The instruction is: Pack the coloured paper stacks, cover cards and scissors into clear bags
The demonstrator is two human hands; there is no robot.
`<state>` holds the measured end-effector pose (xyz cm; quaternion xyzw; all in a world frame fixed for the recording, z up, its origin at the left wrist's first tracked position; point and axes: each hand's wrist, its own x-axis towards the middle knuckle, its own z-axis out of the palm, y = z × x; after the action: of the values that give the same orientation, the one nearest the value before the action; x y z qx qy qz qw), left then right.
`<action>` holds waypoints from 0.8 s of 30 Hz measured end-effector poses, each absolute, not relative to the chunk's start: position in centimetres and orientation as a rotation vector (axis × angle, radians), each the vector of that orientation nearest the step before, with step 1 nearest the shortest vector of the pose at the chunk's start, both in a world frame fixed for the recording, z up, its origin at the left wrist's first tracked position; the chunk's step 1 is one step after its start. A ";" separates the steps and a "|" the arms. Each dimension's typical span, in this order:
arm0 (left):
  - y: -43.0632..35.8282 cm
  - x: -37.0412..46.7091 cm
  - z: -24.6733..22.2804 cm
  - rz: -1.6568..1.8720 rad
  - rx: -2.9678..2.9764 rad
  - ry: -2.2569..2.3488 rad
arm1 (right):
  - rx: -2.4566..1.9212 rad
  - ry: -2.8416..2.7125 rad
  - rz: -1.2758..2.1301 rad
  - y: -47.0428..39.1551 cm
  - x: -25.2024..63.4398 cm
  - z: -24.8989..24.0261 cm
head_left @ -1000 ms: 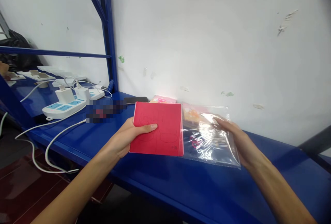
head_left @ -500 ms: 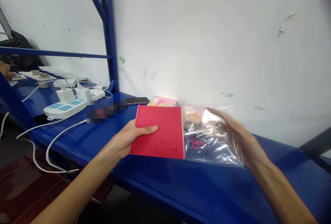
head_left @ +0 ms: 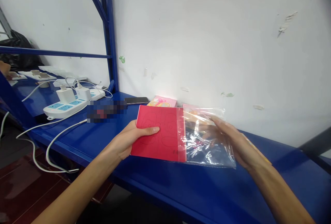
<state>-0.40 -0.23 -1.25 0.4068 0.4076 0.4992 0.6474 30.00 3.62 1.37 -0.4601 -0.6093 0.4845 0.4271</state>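
My left hand (head_left: 131, 136) grips a stack of red paper sheets (head_left: 157, 148) printed with thin outlines, its thumb flat on top. The right edge of the stack sits just inside the mouth of a clear plastic bag (head_left: 207, 156). On the bag's far side, my right hand (head_left: 227, 138) is closed around it, with some fingers behind the film and seen through it. Through the bag a small pink shape shows faintly on or behind it. Just beyond the stack lies a pink packet (head_left: 164, 102) with a scissors picture.
A dark phone (head_left: 136, 100) lies by the wall. On the left stand a white power strip (head_left: 72, 105) with chargers and loose white cables (head_left: 49, 148). A blurred-out object (head_left: 106, 111) is beside it. A blue metal post (head_left: 111, 34) rises behind the blue shelf (head_left: 170, 186).
The bag has moved left, so its mouth now overlaps the right edge of the red sheets. My right hand has shifted left with it. My left hand has barely moved.
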 end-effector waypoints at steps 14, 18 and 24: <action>-2.5 -0.5 0.1 1.575 2.850 1.041 | -0.762 -2.121 -0.282 3.5 28.0 -0.7; -3.1 0.3 0.0 1.600 3.109 1.069 | -0.552 -2.280 -0.204 2.7 26.9 -1.8; -3.1 2.1 -0.4 2.314 2.199 1.614 | -0.828 -1.959 0.435 1.3 25.5 -1.6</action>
<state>2.06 -3.14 -0.37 0.6002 0.4405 0.6316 -0.2162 25.49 1.28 -1.64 -0.3374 -0.7981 0.1774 0.4666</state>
